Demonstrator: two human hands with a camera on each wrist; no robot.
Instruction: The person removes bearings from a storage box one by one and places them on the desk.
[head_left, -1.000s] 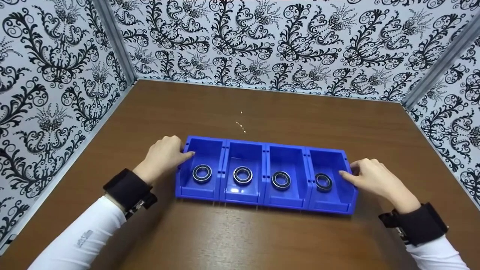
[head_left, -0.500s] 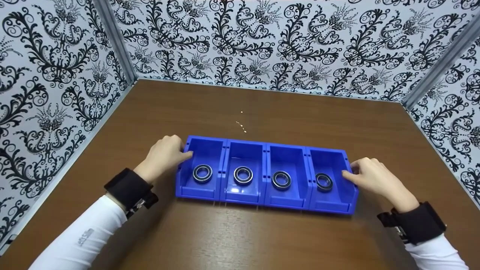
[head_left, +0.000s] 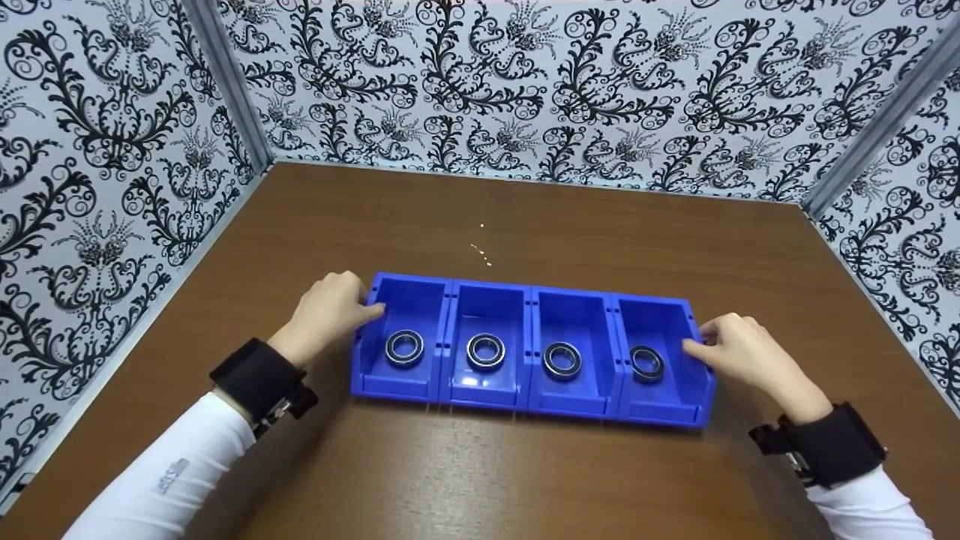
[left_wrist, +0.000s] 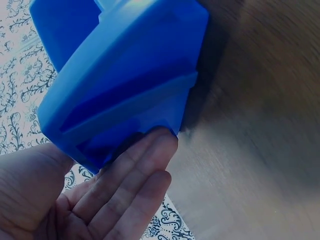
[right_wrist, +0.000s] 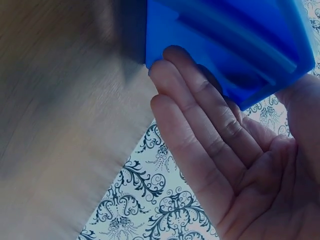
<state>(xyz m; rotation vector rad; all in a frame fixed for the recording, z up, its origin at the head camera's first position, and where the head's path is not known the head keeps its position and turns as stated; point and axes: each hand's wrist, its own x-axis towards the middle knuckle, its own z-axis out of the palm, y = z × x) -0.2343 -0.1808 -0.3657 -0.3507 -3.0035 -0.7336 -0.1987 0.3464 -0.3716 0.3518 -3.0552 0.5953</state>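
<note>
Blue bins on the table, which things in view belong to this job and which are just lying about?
Likely in the job:
row of four blue bins, held at its ends by left hand and right hand
four bearings, one per bin

Probably just surroundings:
pale specks on the table
patterned wall panels

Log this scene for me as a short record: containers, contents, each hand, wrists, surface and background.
containers: four blue bins, side by side in one row
contents: one dark ring lying in each bin
left hand: grips the row's left end, thumb over the rim, fingers outside
right hand: grips the row's right end, likewise
wrists: a black wristband on each
surface: brown wood-grain table
background: white walls with black scroll pattern
</note>
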